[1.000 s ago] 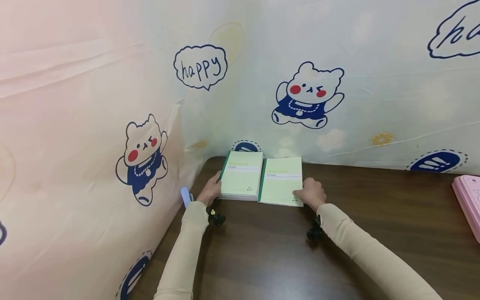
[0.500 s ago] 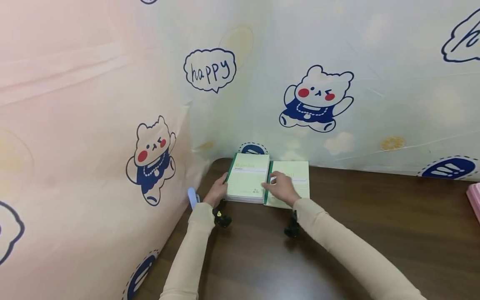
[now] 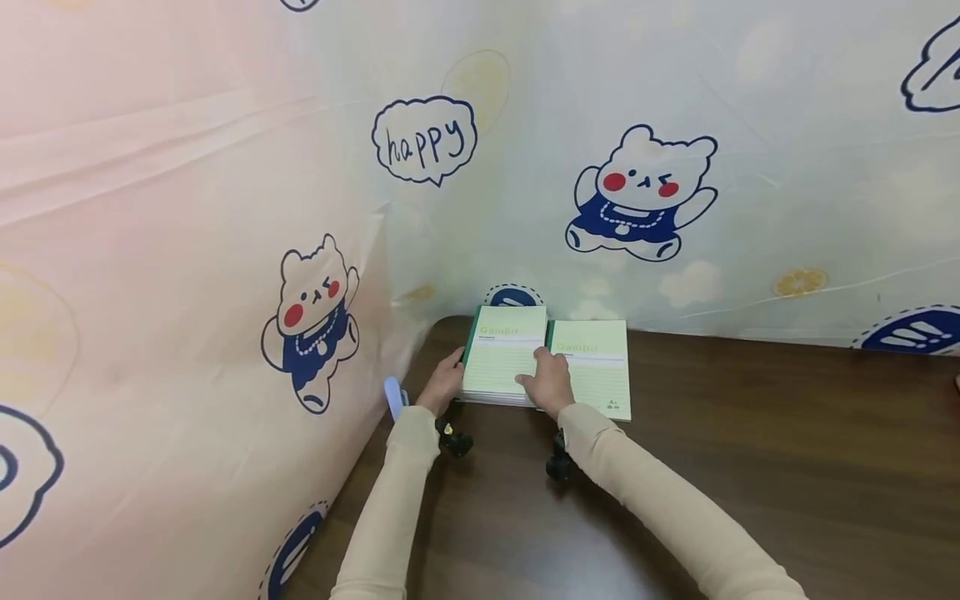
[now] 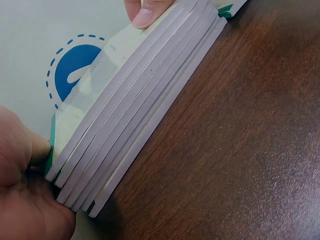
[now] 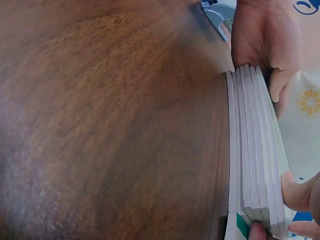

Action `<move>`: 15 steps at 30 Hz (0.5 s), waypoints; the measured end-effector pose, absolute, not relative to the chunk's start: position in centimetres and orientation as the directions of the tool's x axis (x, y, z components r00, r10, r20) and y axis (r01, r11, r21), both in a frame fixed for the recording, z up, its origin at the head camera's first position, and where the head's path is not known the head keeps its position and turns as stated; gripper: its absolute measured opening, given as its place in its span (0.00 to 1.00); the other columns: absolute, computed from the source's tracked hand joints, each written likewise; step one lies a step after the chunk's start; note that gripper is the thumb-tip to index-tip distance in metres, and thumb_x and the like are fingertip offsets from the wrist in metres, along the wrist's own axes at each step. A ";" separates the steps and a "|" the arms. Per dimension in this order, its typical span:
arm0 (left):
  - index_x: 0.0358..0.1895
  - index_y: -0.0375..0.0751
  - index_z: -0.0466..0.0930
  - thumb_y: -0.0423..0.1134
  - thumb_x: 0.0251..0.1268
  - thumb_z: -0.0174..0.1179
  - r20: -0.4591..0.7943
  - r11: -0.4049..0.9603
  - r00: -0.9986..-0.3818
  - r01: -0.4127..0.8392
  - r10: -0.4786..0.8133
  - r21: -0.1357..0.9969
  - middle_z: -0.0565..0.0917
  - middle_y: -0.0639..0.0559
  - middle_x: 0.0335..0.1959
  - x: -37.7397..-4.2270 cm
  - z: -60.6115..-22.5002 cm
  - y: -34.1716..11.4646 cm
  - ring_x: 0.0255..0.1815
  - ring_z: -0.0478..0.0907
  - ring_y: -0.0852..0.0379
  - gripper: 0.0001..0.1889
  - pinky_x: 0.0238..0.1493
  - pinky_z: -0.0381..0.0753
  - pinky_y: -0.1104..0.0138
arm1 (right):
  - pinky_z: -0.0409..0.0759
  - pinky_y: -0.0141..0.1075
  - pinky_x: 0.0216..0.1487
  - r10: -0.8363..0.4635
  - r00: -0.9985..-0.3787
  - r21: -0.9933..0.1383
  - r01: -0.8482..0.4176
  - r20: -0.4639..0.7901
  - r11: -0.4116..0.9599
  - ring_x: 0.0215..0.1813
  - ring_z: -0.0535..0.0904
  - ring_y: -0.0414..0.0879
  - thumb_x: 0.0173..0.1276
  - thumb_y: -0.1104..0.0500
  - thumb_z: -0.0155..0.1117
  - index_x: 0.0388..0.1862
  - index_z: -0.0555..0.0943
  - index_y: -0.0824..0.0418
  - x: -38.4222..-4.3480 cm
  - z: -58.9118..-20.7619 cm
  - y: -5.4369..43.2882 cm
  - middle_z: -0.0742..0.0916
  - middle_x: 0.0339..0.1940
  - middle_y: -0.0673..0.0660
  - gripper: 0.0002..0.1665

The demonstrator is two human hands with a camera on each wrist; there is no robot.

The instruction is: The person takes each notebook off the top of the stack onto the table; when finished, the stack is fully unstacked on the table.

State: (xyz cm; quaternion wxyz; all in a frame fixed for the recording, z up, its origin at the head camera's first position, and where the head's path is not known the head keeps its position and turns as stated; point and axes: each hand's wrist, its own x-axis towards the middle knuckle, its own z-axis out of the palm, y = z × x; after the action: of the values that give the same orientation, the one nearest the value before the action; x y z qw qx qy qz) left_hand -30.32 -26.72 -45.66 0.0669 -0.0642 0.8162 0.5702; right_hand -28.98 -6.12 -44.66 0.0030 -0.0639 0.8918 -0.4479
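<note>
A stack of several pale green notebooks (image 3: 501, 354) with green spines lies on the dark wooden table. My left hand (image 3: 442, 383) grips its spine side, the thumb over the cover's edge, as the left wrist view shows (image 4: 30, 180). At the opposite side, my right hand (image 3: 550, 383) pinches the stack's edge. Its thumb (image 5: 297, 192) presses the top cover and a fingertip (image 5: 257, 231) sits against the page edges. A single notebook (image 3: 603, 375) lies flat right beside the stack, partly under my right hand. The undersides of the held notebooks are hidden.
A light blue object (image 3: 393, 398), its kind unclear, is left of my left hand by the curtain. The printed cloth (image 3: 465, 225) stands close behind and to the left. Wooden tabletop (image 3: 510, 517) extends in front and to the right.
My right hand has left the single notebook's right edge, moved left across it, and taken hold of the stack's right edge. The left hand stays on the spine side. The head view shifted slightly.
</note>
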 end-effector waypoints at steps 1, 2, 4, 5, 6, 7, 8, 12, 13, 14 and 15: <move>0.77 0.39 0.45 0.36 0.79 0.33 -0.184 0.356 -0.983 -0.182 -0.028 0.917 0.48 0.42 0.79 -30.3 -45.7 -26.7 0.80 0.40 0.44 0.27 0.77 0.43 0.49 | 0.73 0.52 0.63 -0.116 -0.992 -0.799 -0.108 0.047 0.592 0.66 0.68 0.66 0.64 0.59 0.67 0.66 0.69 0.73 -29.0 -44.6 -6.0 0.74 0.62 0.73 0.35; 0.77 0.39 0.45 0.36 0.79 0.32 -0.189 0.369 -0.981 -0.187 -0.030 0.911 0.48 0.42 0.79 -30.3 -45.8 -26.7 0.80 0.40 0.44 0.27 0.77 0.43 0.49 | 0.73 0.52 0.63 -0.114 -0.993 -0.801 -0.101 0.041 0.590 0.66 0.68 0.66 0.63 0.59 0.68 0.65 0.69 0.73 -29.0 -44.6 -6.0 0.75 0.62 0.73 0.35; 0.77 0.39 0.45 0.37 0.79 0.33 -0.189 0.388 -0.981 -0.186 -0.032 0.902 0.48 0.42 0.79 -30.6 -46.4 -26.8 0.80 0.40 0.44 0.27 0.77 0.43 0.49 | 0.74 0.52 0.62 -0.102 -0.994 -0.807 -0.084 0.030 0.585 0.66 0.69 0.65 0.63 0.60 0.69 0.65 0.71 0.72 -29.1 -44.7 -5.8 0.76 0.62 0.72 0.34; 0.77 0.38 0.45 0.36 0.79 0.33 -0.185 0.393 -0.982 -0.182 -0.030 0.901 0.48 0.42 0.79 -30.6 -46.5 -26.8 0.80 0.40 0.44 0.27 0.77 0.43 0.49 | 0.74 0.52 0.61 -0.092 -0.995 -0.812 -0.074 0.025 0.578 0.66 0.70 0.65 0.62 0.60 0.69 0.64 0.71 0.72 -29.2 -44.7 -5.7 0.77 0.62 0.71 0.33; 0.77 0.38 0.44 0.36 0.79 0.33 -0.182 0.398 -0.983 -0.178 -0.026 0.900 0.47 0.41 0.79 -30.6 -46.5 -26.8 0.80 0.40 0.43 0.27 0.77 0.43 0.49 | 0.75 0.52 0.61 -0.083 -0.996 -0.819 -0.060 0.015 0.570 0.66 0.71 0.64 0.62 0.60 0.69 0.64 0.72 0.71 -29.3 -44.6 -5.6 0.77 0.62 0.70 0.33; 0.77 0.38 0.44 0.35 0.78 0.33 -0.179 0.397 -0.984 -0.173 -0.023 0.901 0.47 0.41 0.79 -30.6 -46.6 -26.8 0.80 0.40 0.43 0.27 0.77 0.43 0.49 | 0.75 0.52 0.60 -0.075 -0.997 -0.826 -0.049 0.008 0.561 0.65 0.72 0.64 0.62 0.60 0.69 0.63 0.72 0.71 -29.4 -44.6 -5.4 0.78 0.62 0.69 0.32; 0.77 0.38 0.44 0.35 0.78 0.33 -0.177 0.395 -0.984 -0.172 -0.024 0.903 0.47 0.41 0.79 -30.6 -46.5 -26.8 0.80 0.40 0.44 0.27 0.77 0.44 0.49 | 0.76 0.52 0.59 -0.067 -0.998 -0.832 -0.041 0.005 0.554 0.65 0.72 0.64 0.62 0.61 0.69 0.63 0.72 0.70 -29.5 -44.5 -5.3 0.78 0.62 0.69 0.31; 0.77 0.37 0.44 0.34 0.78 0.34 -0.161 0.394 -0.987 -0.159 -0.027 0.905 0.48 0.41 0.79 -30.6 -46.3 -26.7 0.80 0.41 0.44 0.28 0.77 0.44 0.49 | 0.77 0.52 0.57 -0.057 -0.998 -0.833 -0.031 0.000 0.552 0.62 0.75 0.63 0.63 0.60 0.68 0.63 0.73 0.69 -29.7 -44.2 -4.8 0.78 0.62 0.68 0.31; 0.77 0.37 0.44 0.34 0.78 0.34 -0.162 0.395 -0.986 -0.159 -0.027 0.905 0.48 0.41 0.79 -30.5 -46.3 -26.7 0.80 0.41 0.44 0.28 0.77 0.44 0.49 | 0.78 0.52 0.56 -0.060 -0.998 -0.827 -0.032 -0.001 0.561 0.61 0.76 0.63 0.63 0.60 0.68 0.63 0.73 0.69 -29.8 -44.0 -4.7 0.78 0.62 0.68 0.31; 0.77 0.38 0.43 0.34 0.78 0.34 -0.165 0.396 -0.986 -0.163 -0.028 0.904 0.47 0.42 0.79 -30.5 -46.2 -26.7 0.80 0.41 0.44 0.28 0.77 0.44 0.49 | 0.78 0.51 0.56 -0.063 -0.998 -0.818 -0.037 0.000 0.575 0.60 0.76 0.63 0.62 0.60 0.68 0.63 0.73 0.69 -29.8 -43.9 -4.6 0.79 0.61 0.68 0.31; 0.77 0.38 0.43 0.34 0.78 0.34 -0.166 0.402 -0.986 -0.164 -0.030 0.901 0.47 0.42 0.79 -30.5 -46.2 -26.6 0.80 0.41 0.44 0.28 0.77 0.44 0.49 | 0.79 0.50 0.55 -0.064 -0.998 -0.807 -0.037 -0.002 0.589 0.59 0.78 0.62 0.62 0.60 0.69 0.62 0.74 0.68 -29.8 -43.6 -4.5 0.79 0.61 0.67 0.30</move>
State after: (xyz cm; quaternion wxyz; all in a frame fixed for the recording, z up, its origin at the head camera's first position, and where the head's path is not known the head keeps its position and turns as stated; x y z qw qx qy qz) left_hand -30.47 -26.62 -46.20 0.0617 -0.0580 0.8349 0.5438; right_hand -29.80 -4.46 -43.63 0.0153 -0.0284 0.8911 -0.4526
